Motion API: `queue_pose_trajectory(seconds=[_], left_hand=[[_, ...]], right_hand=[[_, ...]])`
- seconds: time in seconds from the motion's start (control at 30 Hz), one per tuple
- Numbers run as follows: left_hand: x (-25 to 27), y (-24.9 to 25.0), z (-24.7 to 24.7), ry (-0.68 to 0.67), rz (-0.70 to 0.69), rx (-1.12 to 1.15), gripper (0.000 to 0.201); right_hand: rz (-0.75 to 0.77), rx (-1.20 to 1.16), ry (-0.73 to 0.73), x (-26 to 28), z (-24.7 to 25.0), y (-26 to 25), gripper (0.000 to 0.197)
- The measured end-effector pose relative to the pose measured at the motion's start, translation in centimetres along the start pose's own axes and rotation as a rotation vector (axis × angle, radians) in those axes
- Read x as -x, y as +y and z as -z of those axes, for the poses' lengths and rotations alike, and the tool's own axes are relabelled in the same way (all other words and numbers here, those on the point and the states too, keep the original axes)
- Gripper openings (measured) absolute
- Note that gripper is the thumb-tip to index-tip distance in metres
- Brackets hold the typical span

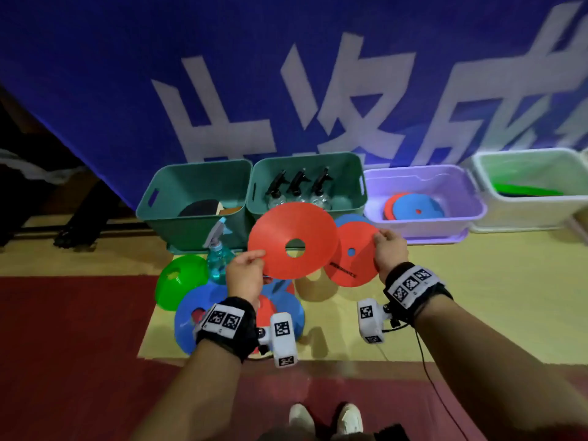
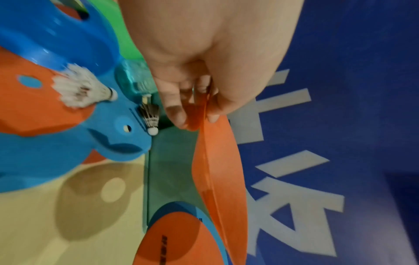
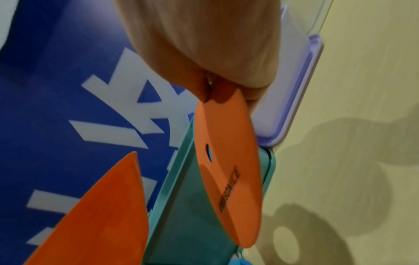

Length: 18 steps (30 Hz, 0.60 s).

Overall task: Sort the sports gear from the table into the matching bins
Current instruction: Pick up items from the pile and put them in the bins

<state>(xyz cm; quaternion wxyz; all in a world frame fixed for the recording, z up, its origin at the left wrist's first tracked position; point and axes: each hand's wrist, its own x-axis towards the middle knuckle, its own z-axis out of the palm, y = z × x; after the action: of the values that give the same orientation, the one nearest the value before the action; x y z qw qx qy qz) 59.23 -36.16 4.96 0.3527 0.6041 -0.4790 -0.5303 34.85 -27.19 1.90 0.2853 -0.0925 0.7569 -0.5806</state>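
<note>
At the left, a green cone [image 1: 180,279] and a spray bottle [image 1: 219,256] are seen on the table [image 1: 445,297], beside blue discs [image 1: 191,316] bearing a shuttlecock [image 2: 83,89]. A large red disc [image 1: 292,240] is pinched at its rim by the left hand [image 1: 245,275], raised before two green bins [image 1: 194,198]. A smaller red disc [image 1: 351,259] is pinched by the right hand [image 1: 389,249], near the purple bin [image 1: 426,224] where red and blue discs are kept.
</note>
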Motion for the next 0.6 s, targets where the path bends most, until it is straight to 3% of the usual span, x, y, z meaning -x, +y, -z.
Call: queue_pose_trajectory(seconds=[0.43, 0.6], left_hand=[[1.9, 8.0, -9.5, -0.521, -0.057, 0.130, 0.026], [3.0, 8.3, -11.8, -0.721, 0.008, 0.140, 0.031]], right_hand=[[0.083, -0.191, 0.263, 2.7, 9.7, -5.5, 0.025], [0.062, -0.305, 0.258, 3.4, 11.3, -5.3, 0.022]])
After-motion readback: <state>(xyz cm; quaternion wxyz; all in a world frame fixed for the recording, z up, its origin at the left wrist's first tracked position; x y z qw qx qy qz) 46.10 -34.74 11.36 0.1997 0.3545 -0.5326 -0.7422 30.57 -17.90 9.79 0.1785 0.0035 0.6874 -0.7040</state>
